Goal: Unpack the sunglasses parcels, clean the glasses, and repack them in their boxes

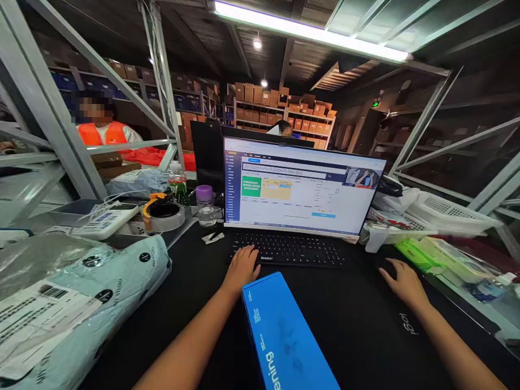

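Observation:
My left hand (242, 266) rests at the lower left of the black keyboard (290, 250), fingers stretched over its keys and holding nothing. My right hand (403, 281) lies on the black desk mat (365, 325) to the right, thumb apart from the fingers. Whether a dark mouse is under that palm, I cannot tell. Between my forearms a blue box (290, 336) with white lettering lies on the mat, close to my left wrist. Behind the keyboard stands a lit monitor (300, 189) showing a page with green and yellow panels.
A pale blue parcel (122, 287) with a label lies at left. Behind it are tape rolls (164, 214), a purple-capped jar (206, 206) and a bottle (177, 181). White baskets (450, 211) and a green packet (420, 254) sit at right. A person in an orange vest (103, 134) is beyond the frame.

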`<action>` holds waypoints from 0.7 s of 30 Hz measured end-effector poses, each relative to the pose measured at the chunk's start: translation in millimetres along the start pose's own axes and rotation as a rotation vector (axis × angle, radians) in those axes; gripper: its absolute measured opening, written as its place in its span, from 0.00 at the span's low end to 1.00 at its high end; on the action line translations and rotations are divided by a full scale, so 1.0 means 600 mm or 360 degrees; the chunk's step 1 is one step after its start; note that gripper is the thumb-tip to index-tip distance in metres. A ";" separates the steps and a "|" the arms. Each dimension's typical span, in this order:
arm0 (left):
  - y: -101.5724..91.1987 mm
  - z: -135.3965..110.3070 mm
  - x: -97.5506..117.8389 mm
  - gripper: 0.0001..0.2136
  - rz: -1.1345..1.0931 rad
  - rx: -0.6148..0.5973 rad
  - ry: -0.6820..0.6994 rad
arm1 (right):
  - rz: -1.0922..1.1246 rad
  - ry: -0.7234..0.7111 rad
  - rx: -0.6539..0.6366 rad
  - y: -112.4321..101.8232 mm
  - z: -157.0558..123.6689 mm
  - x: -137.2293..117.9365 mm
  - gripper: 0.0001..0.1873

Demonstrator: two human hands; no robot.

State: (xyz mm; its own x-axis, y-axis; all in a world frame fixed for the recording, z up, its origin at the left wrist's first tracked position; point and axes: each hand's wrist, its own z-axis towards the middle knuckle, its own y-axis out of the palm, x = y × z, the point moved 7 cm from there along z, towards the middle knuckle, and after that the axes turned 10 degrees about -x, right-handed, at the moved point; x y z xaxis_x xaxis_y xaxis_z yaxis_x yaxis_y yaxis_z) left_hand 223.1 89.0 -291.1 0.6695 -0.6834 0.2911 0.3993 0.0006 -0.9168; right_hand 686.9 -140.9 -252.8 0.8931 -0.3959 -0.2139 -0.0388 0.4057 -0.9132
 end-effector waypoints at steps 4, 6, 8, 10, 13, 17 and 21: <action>-0.013 -0.009 0.006 0.19 0.0000 0.0003 0.0000 | 0.0096 0.0013 0.0034 0.046 -0.010 0.067 0.33; -0.017 -0.013 0.008 0.18 0.0003 0.0005 0.0000 | 0.0147 -0.0056 0.0042 0.071 -0.004 0.080 0.34; -0.020 -0.015 0.009 0.19 0.0002 0.0007 0.0002 | 0.0182 -0.0133 0.0045 0.090 0.003 0.089 0.33; -0.020 -0.016 0.010 0.18 -0.0006 0.0008 0.0013 | 0.0197 -0.0169 0.0046 0.101 0.008 0.097 0.31; -0.021 -0.016 0.012 0.18 -0.0031 0.0017 0.0041 | 0.0199 -0.0179 0.0017 0.107 0.010 0.103 0.30; -0.027 -0.017 0.017 0.17 -0.0081 0.0053 0.0074 | 0.0182 -0.0164 -0.0006 0.108 0.008 0.104 0.28; -0.050 -0.022 0.012 0.15 -0.0133 0.0163 0.0036 | 0.0164 -0.0160 -0.0017 0.109 0.005 0.101 0.26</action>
State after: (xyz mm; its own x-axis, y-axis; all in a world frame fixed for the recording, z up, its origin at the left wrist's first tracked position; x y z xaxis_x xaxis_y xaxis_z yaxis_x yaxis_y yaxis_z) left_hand 207.9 74.4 -265.1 0.6171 -0.7006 0.3581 0.5158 0.0164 -0.8566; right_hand 739.9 -135.8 -324.3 0.9244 -0.2681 -0.2714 -0.1369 0.4309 -0.8919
